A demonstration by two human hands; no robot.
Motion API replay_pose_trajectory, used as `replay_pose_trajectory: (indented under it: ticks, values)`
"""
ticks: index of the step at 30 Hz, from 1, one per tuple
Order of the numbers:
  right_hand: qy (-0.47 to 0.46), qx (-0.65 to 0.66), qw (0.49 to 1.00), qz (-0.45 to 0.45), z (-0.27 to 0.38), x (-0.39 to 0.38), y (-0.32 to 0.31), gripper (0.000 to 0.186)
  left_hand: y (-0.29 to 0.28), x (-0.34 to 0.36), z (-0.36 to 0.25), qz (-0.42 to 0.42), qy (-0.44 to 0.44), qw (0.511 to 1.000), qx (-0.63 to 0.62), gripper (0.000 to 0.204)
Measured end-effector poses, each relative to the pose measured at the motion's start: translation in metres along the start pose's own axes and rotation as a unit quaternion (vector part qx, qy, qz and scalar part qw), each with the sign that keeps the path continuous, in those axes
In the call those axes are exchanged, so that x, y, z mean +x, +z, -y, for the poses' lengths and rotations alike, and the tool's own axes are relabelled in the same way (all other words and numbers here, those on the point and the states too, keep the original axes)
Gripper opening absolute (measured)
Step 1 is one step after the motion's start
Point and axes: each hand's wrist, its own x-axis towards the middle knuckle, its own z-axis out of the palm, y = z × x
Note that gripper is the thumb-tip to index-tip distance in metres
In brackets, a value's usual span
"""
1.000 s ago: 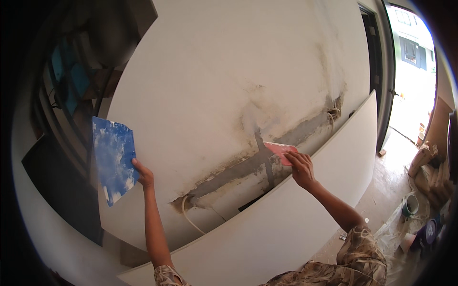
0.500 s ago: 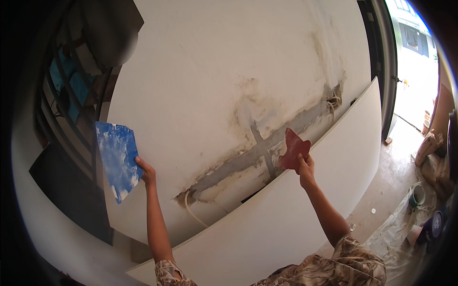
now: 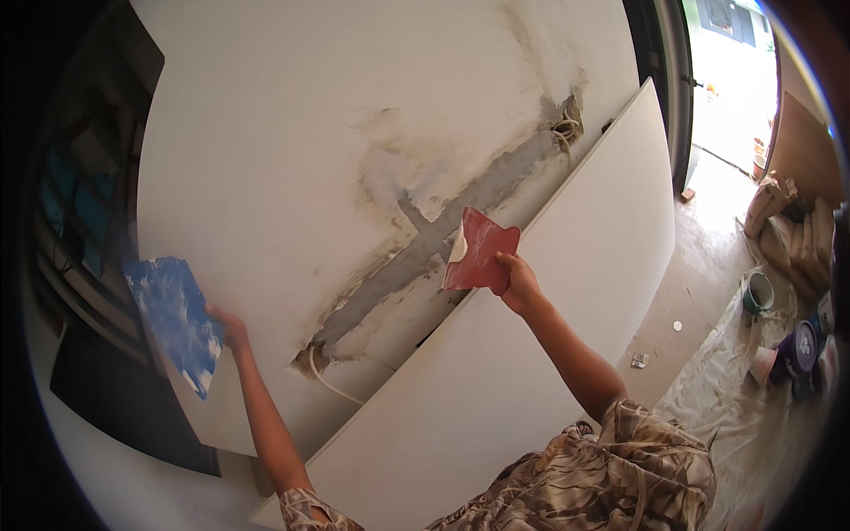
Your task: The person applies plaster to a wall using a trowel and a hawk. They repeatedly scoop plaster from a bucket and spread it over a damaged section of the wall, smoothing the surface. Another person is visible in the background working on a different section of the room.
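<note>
My left hand (image 3: pixel 228 326) grips the right edge of a blue plastic sheet (image 3: pixel 177 323) streaked with white putty, held out to the left of the wall. In my right hand (image 3: pixel 522 285) is a red putty scraper (image 3: pixel 490 252), with a pale lump of putty (image 3: pixel 459 245) along its left edge. The scraper is in front of a long grey filled channel (image 3: pixel 390 288) running diagonally across the white wall (image 3: pixel 266 159). Whether it touches the wall I cannot tell. Stained, rough plaster borders the channel. Pale cables stick out at both ends, coiled (image 3: pixel 564 131) at the upper right.
A large white panel (image 3: pixel 584 257) leans along the wall's lower side. Dark railings (image 3: pixel 88 292) stand at the left. On the right are a bright doorway, sacks (image 3: pixel 792 243), a green-rimmed bucket (image 3: pixel 758 292), a purple tub (image 3: pixel 801 347) and plastic sheeting (image 3: pixel 708 389).
The view has shifted, so the wall sits further left. The scraper has turned, and the pale putty on its edge now shows. Both hands keep their holds.
</note>
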Motion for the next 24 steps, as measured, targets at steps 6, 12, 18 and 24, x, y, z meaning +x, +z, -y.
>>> replay_pose_trajectory:
  ticks: [6, 12, 18, 24]
  values:
    - [0.015, 0.009, 1.000, -0.009, 0.002, -0.005, -0.005, 0.020, -0.003, -0.008, 0.012, 0.004, 0.038, 0.999, 0.009, 0.059]
    - [-0.226, -0.277, 0.934, -0.010, -0.015, -0.008, 0.026, 0.030, -0.004, -0.007, 0.011, 0.008, 0.029, 1.000, -0.003, 0.063]
    - [-0.547, -0.492, 0.670, -0.096, -0.050, 0.023, 0.124, 0.041, -0.002, -0.005, 0.011, 0.017, 0.036, 0.999, -0.009, 0.060]
    - [-0.495, -0.552, 0.664, 0.101, -0.126, -0.029, 0.159, 0.042, 0.000, -0.008, 0.013, 0.019, 0.035, 0.999, -0.025, 0.058]
